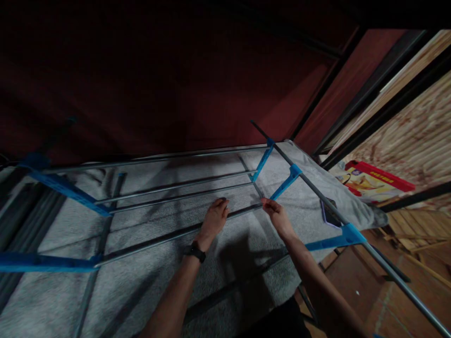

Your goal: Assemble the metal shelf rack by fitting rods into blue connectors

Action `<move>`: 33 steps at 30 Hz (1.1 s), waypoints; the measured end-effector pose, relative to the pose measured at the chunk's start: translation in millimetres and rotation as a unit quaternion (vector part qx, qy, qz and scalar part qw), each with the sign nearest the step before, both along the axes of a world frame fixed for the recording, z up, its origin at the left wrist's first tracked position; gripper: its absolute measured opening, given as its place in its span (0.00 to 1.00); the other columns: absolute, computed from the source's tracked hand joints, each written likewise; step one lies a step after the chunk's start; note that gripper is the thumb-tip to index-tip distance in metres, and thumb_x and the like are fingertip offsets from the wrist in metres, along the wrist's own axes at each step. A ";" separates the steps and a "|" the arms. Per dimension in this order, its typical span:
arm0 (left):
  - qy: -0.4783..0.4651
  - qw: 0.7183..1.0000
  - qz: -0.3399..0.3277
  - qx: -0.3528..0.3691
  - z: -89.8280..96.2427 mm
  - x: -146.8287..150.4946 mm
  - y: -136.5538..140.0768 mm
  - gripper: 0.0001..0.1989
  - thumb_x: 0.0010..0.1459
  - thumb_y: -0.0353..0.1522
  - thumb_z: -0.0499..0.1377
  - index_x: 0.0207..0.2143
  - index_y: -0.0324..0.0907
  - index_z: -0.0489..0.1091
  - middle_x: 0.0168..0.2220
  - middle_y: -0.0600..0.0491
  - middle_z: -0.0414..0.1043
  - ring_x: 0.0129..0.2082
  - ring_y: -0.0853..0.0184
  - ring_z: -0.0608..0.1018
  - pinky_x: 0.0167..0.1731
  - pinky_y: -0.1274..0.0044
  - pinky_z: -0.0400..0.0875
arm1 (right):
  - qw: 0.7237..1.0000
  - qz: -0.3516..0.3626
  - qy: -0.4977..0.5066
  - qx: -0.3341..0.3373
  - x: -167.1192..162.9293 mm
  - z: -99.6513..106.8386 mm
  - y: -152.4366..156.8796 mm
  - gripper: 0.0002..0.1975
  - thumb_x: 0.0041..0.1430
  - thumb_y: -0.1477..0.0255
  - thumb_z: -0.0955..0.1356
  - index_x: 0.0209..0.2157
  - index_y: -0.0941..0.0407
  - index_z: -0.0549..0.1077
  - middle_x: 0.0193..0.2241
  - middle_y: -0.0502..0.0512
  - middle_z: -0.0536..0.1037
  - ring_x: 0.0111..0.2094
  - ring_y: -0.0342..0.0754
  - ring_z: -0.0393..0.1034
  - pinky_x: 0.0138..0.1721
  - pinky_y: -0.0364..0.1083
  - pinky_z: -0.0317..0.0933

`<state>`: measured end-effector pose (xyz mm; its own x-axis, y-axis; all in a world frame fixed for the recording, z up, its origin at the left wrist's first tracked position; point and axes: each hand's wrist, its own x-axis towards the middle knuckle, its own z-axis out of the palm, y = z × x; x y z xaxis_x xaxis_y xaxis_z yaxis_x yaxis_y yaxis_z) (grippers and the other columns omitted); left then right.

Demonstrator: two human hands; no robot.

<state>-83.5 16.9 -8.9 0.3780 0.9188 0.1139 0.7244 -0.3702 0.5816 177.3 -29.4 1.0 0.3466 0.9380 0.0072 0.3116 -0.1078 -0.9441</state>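
A frame of grey metal tubes and blue plastic brackets stands on a grey blanket (155,253). My right hand (278,218) pinches the end of a long metal tube (176,233), close to a blue bracket (283,185). Over the middle of that same tube is my left hand (215,218), a dark band on its wrist. Its fingers are curled together just past the tube; what they hold, if anything, is hidden. At the tube's other end sits another blue bracket (49,263). Two thinner parallel tubes (186,188) run behind it.
Several loose dark tubes (28,225) lie at the left. A phone (330,213) rests on the blanket beneath the right side rail (320,195). Beyond are a red and yellow package (377,180) and wooden slats (419,230). A dark red wall (183,94) rises behind.
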 end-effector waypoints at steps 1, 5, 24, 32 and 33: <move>0.008 1.000 0.002 0.003 2.9 1.9 5.3 0.20 0.69 0.30 0.52 0.60 0.39 0.72 0.59 0.45 0.74 0.60 0.62 0.73 0.65 0.70 0.65 | 1.000 -0.009 -0.022 0.014 -4.3 -5.0 11.6 0.19 0.53 0.66 0.66 0.46 0.55 0.78 0.44 0.59 0.82 0.45 0.55 0.76 0.53 0.55 0.69; 0.059 0.998 0.003 0.014 17.2 16.1 29.9 0.21 0.69 0.29 0.52 0.61 0.35 0.70 0.61 0.42 0.71 0.63 0.60 0.70 0.67 0.70 0.60 | 0.996 -0.045 -0.072 0.025 -13.4 -13.3 70.6 0.23 0.49 0.73 0.64 0.49 0.55 0.77 0.53 0.60 0.79 0.55 0.55 0.72 0.62 0.55 0.62; 0.140 0.986 -0.090 0.026 5.2 99.8 117.8 0.18 0.68 0.23 0.48 0.51 0.37 0.74 0.55 0.41 0.71 0.58 0.57 0.70 0.60 0.65 0.65 | 0.988 -0.090 -0.116 -0.041 5.7 -33.8 174.6 0.23 0.52 0.47 0.66 0.27 0.54 0.72 0.24 0.53 0.77 0.32 0.50 0.68 0.35 0.46 0.60; 0.127 0.988 -0.088 0.006 1.7 120.3 131.0 0.18 0.70 0.25 0.46 0.56 0.40 0.70 0.58 0.42 0.70 0.60 0.59 0.71 0.59 0.66 0.68 | 0.985 -0.103 -0.135 -0.035 4.6 -34.9 175.1 0.21 0.53 0.48 0.66 0.25 0.52 0.71 0.23 0.51 0.76 0.31 0.49 0.65 0.34 0.46 0.58; 0.127 0.988 -0.088 0.003 1.6 120.9 130.9 0.19 0.70 0.25 0.46 0.57 0.40 0.69 0.59 0.42 0.70 0.59 0.60 0.72 0.59 0.68 0.68 | 0.985 -0.103 -0.134 -0.035 4.7 -34.9 175.0 0.21 0.53 0.48 0.66 0.25 0.53 0.72 0.24 0.52 0.77 0.31 0.49 0.65 0.35 0.46 0.58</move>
